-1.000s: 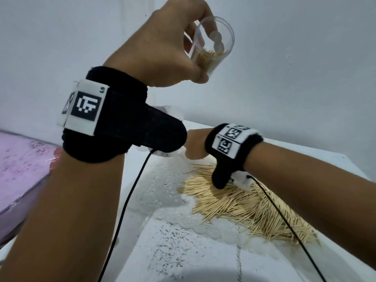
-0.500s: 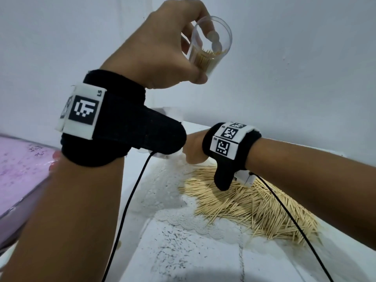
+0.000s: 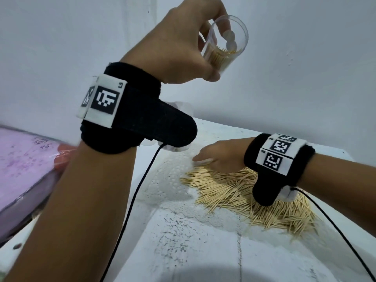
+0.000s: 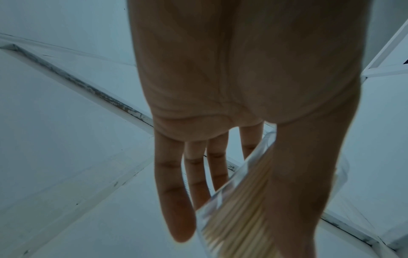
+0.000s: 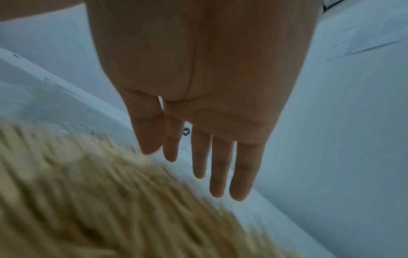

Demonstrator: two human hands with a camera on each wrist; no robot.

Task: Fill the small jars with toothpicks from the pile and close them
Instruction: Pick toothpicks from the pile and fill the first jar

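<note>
My left hand (image 3: 195,58) is raised in front of the wall and grips a small clear jar (image 3: 225,43), thumb on one side and fingers on the other. The jar is tilted, has no lid, and holds a bundle of toothpicks. The left wrist view shows the same jar (image 4: 238,209) pinched between thumb and fingers (image 4: 176,200). A big pile of toothpicks (image 3: 244,192) lies on the white table. My right hand (image 3: 215,157) is low over the pile's far left edge, fingers (image 5: 218,171) straight and holding nothing, just above the blurred pile (image 5: 88,200).
A white lace cloth (image 3: 173,180) lies under the pile on the white table (image 3: 183,251). A pink patterned surface (image 3: 24,159) sits at the left. A white wall stands close behind. Black cables hang from both wristbands. Something white (image 3: 179,106) is partly hidden behind my left wristband.
My right hand has slid to the right out from behind my left wrist and now lies flat with straight fingers over the pile. The left hand keeps the jar raised.
</note>
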